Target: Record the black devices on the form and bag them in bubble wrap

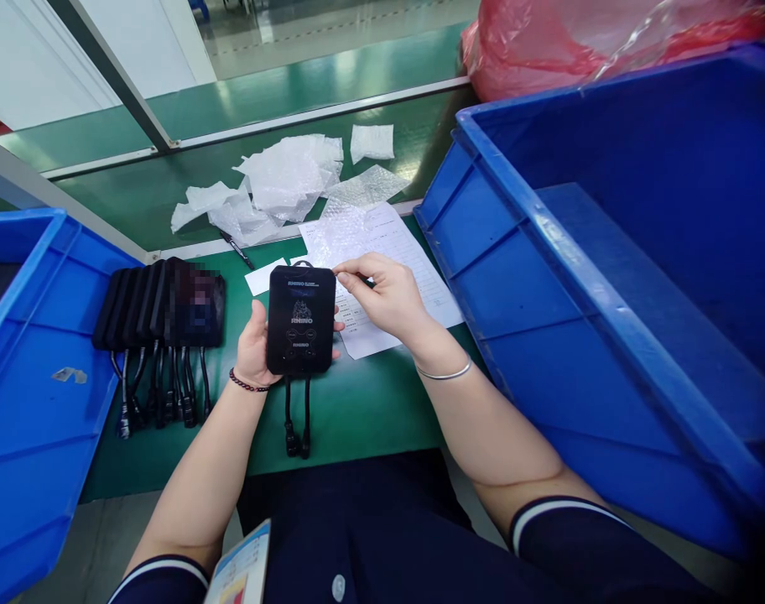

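A black RHINO device (300, 323) lies face up in my left hand (254, 344), whose fingers wrap behind it and show at its right edge. Two short black cables with connectors hang from its lower end. My right hand (386, 294) has thumb and forefinger pinched at the device's upper right corner; whatever is between the fingertips is too small to make out. To the left, a row of similar black devices (137, 306) stands on the green table (370, 411), their cables toward me.
A large blue bin (502, 226) stands at the right, another blue bin (49, 335) at the left. Bubble wrap (288, 180), a pen (236, 249) and printed sheets (420, 277) lie beyond my hands. A red plastic bag (546, 50) sits at the back right.
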### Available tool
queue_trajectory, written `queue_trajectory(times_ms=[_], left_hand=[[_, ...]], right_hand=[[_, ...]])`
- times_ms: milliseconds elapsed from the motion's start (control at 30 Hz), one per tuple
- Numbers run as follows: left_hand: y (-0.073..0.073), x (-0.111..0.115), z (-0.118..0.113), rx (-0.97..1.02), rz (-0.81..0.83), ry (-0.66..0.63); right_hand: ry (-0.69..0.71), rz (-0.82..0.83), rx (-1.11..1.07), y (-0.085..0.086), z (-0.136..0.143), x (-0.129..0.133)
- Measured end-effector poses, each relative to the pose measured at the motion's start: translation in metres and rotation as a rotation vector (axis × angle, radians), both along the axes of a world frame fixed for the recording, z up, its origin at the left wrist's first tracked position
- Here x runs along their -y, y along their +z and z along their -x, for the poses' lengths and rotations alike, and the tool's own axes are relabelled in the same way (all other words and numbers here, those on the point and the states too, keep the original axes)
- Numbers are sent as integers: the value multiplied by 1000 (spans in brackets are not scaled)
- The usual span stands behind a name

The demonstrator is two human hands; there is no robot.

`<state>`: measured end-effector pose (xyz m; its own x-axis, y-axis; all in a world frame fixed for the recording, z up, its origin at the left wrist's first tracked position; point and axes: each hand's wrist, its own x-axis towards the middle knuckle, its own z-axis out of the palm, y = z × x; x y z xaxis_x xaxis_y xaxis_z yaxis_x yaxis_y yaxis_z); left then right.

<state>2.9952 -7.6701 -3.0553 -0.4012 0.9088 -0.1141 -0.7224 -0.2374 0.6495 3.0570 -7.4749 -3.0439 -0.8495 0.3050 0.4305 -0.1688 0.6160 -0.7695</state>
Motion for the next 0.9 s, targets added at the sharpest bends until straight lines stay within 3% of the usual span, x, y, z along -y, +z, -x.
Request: queue_trajectory(times_ms=[900], left_hand=[[2,0,0,-3,22,8]], right_hand=[[-4,-28,14,0,-1,-1]])
